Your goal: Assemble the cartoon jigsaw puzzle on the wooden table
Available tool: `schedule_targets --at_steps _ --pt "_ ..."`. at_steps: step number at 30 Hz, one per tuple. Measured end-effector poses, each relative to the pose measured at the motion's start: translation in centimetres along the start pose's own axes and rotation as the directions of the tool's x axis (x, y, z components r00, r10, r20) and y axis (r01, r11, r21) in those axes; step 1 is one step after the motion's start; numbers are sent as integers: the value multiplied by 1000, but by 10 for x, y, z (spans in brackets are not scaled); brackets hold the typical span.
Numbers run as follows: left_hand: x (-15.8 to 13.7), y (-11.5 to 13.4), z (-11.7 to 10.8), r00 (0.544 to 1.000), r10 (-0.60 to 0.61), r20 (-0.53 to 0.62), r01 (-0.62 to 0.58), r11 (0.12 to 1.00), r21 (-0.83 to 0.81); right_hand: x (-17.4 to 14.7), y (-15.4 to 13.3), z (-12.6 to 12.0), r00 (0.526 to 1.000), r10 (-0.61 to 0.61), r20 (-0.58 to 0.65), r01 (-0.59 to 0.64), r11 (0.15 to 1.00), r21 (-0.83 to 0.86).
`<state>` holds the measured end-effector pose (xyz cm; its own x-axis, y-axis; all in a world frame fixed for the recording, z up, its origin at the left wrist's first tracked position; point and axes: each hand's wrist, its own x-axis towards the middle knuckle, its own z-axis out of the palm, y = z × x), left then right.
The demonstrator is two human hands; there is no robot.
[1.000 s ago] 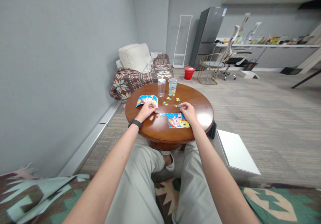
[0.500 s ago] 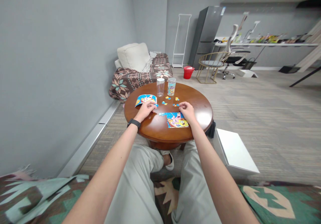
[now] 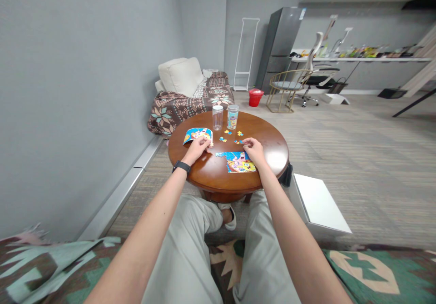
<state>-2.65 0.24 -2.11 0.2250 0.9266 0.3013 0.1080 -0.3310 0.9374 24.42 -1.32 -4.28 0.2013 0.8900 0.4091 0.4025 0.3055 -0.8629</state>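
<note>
My left hand (image 3: 199,149), a dark band on its wrist, pinches a small jigsaw puzzle piece (image 3: 211,145) beside the curved picture sheet (image 3: 195,134). A pale side of that piece shows. Across the table, my right hand (image 3: 254,148) has its fingers drawn together at the right end of some loose puzzle pieces (image 3: 237,142); what its fingertips hold, if anything, is hidden. Between my forearms lies the partly joined jigsaw puzzle (image 3: 240,163), a cartoon picture in blue, pink and yellow. More loose pieces (image 3: 223,139) lie beyond it.
A clear jar (image 3: 218,118) and a printed jar (image 3: 233,117) stand at the far side of the round wooden table (image 3: 204,176). A white box (image 3: 322,201) is on the floor to the right. Behind the table are a covered sofa (image 3: 190,106) and a red bin (image 3: 255,97).
The piece in my left hand showed blue before and now shows a pale side. My right hand has hardly moved, and the joined puzzle lies as it was.
</note>
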Motion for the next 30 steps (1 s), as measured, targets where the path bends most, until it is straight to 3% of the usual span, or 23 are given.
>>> schedule_targets --at_steps 10,30 --pt "-2 6 0 999 -23 -42 28 994 102 -1 -2 0 1000 -15 -12 15 1000 -12" --pt "0 -3 -3 996 -54 -72 56 998 19 -1 -5 -2 999 2 -32 -2 1000 -15"
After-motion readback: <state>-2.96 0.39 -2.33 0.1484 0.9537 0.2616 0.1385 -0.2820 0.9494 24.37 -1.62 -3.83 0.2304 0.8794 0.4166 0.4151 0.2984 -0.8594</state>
